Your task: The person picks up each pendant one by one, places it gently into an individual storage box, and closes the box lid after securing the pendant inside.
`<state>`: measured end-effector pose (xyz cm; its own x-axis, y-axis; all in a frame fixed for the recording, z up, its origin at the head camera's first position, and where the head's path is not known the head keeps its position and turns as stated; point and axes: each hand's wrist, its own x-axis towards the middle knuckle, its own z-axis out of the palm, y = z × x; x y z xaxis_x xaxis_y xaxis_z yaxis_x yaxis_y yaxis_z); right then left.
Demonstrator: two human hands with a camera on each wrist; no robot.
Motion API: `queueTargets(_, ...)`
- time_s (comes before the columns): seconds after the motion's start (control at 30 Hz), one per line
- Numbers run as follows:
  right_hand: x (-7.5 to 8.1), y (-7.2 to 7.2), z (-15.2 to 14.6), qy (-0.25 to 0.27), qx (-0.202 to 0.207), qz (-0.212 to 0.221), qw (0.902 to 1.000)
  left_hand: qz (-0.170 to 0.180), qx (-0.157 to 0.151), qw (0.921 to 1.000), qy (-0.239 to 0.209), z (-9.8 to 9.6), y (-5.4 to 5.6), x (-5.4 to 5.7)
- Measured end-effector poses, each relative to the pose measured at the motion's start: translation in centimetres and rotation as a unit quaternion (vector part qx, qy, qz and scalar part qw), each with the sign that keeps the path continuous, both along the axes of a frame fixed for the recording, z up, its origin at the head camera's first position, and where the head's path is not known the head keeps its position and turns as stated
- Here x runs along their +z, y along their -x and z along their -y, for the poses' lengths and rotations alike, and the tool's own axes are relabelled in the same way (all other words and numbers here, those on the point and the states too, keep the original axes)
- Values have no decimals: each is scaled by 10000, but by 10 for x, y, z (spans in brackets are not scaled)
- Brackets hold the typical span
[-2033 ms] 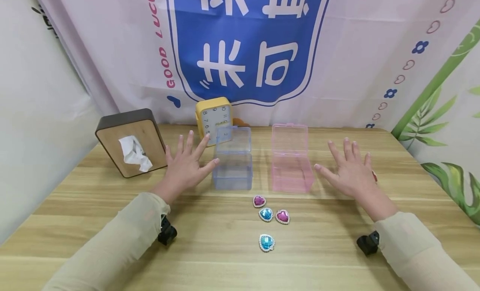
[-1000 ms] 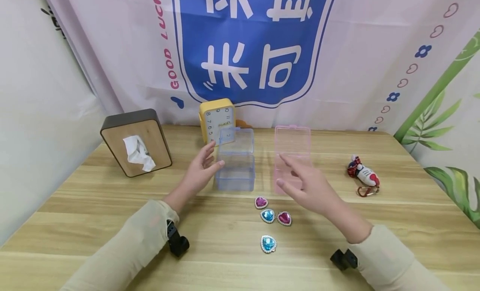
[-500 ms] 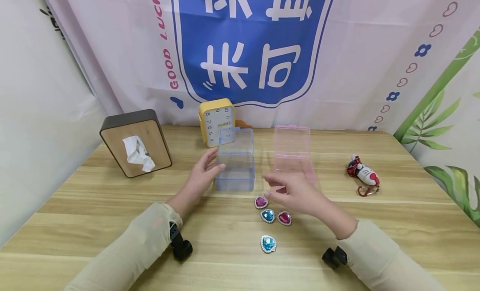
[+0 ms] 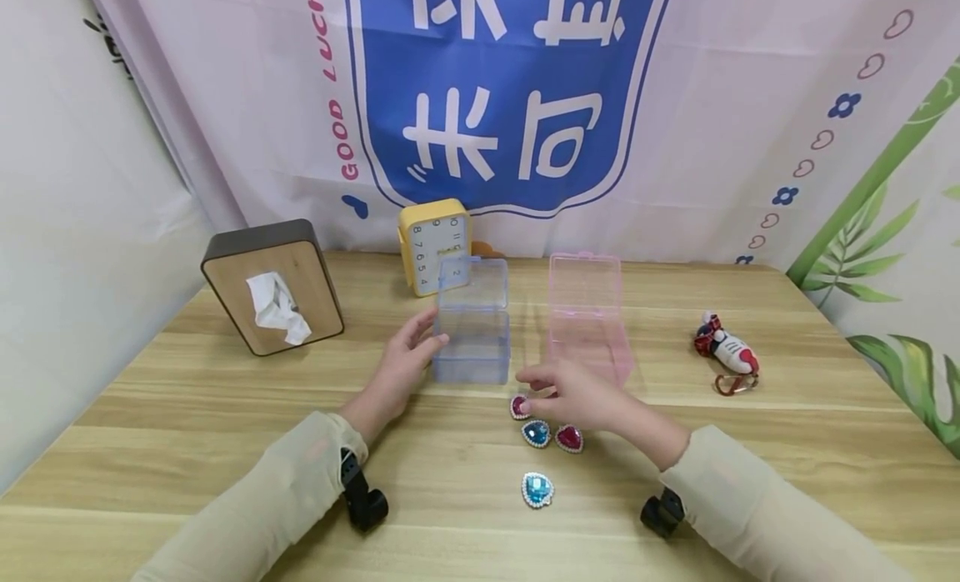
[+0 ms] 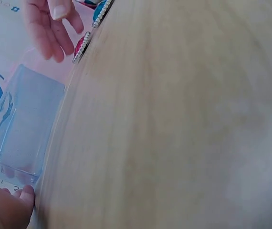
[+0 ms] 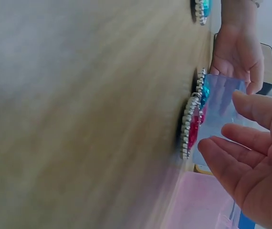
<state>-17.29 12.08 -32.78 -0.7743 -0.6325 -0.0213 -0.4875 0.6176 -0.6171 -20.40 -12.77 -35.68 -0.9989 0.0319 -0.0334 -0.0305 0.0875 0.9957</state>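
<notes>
My left hand (image 4: 401, 361) touches the left side of an open, clear blue plastic box (image 4: 471, 370), fingers behind its edge and thumb at the front. My right hand (image 4: 581, 396) hovers low over the nearest of several heart-shaped gems, thumb and fingers apart. The thumb overlaps a pink gem (image 4: 517, 407) edged in pearly beads. A blue gem (image 4: 536, 433) and a second pink gem (image 4: 569, 438) lie just in front, and another blue gem (image 4: 537, 489) sits closer to me. In the right wrist view, nothing is between the fingers (image 6: 222, 157).
An open pink plastic box (image 4: 588, 340) stands behind my right hand, its lid raised. A wooden-faced tissue box (image 4: 273, 294) and a yellow clock (image 4: 427, 240) stand at the back left. A plush keychain (image 4: 731, 351) lies at the right. A printed cloth (image 4: 495, 115) hangs behind the table.
Both hands start spread wide. My left hand has moved in to the blue box's side. My right hand has swept left, past the pink box, and lowered toward the pink gem.
</notes>
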Motion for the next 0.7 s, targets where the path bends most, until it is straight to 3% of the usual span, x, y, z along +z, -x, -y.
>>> queueTargets(0.27, -7, 3, 3, -288, 101, -267, 9992, -7, -37, 10000, 1, 0, 1, -4)
queueTargets(0.7, -18, 2, 6, -276, 544, -1335, 9892, -188, 53, 9991, 378, -1, 1, -9)
